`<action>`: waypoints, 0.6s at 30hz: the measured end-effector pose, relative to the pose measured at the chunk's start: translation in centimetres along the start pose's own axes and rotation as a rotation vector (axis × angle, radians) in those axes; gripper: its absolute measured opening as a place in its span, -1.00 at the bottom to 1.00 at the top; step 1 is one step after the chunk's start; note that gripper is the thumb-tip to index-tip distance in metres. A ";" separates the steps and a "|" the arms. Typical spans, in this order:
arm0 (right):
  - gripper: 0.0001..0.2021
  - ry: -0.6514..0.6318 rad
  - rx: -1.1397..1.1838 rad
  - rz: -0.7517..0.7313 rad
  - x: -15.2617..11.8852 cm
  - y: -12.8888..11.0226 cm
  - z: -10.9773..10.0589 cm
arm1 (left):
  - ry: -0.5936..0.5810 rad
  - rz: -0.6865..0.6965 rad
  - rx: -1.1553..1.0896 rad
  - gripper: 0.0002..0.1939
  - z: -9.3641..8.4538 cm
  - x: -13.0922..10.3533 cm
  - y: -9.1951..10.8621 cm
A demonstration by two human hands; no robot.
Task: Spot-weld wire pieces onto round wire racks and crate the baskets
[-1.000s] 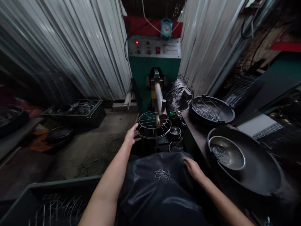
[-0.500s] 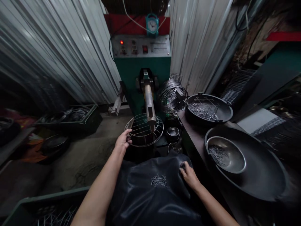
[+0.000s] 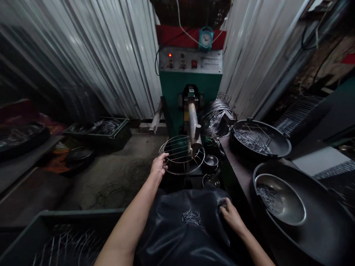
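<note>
My left hand [image 3: 159, 166] is closed on the left rim of a round wire rack [image 3: 181, 172], thumb and fingers pinching the wire. The rack's right side sits under the metal arm [image 3: 193, 120] of a green machine [image 3: 174, 88]. My right hand [image 3: 231, 214] is closed at the right side of a dark apron [image 3: 172, 229] over my lap. At its fingertips is a small dark clump that looks like short wire pieces [image 3: 222, 202]. A loose pile of short curved wires [image 3: 192, 217] lies on the apron between my hands.
On the right stand a black pan of wire parts [image 3: 287, 147] and a larger pan [image 3: 318, 225] holding a steel bowl [image 3: 294, 207]. A wire coil [image 3: 217, 116] hangs beside the machine. Green crates [image 3: 122, 138] with metal parts sit at left; small bowls [image 3: 211, 161] stand below the coil.
The view has swung left, so the scene sits further right. My left hand still grips the rack and my right hand stays closed at the apron.
</note>
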State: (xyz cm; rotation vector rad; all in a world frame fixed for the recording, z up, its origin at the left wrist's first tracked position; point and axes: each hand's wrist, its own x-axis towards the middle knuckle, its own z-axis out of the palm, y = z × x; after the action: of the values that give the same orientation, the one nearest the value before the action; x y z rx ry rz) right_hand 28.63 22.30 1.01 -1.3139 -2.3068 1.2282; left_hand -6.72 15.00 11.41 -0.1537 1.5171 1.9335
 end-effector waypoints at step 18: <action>-0.61 -0.193 0.467 0.255 -0.4 -2.8 -1.5 | 0.022 0.106 -0.030 -0.62 0.2 0.4 -0.2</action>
State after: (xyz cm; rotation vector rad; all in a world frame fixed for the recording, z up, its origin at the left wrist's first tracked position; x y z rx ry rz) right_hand 27.92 22.14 4.13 -1.3848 -1.8268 1.9077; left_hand -6.83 15.38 11.09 -0.1100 1.5390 2.0447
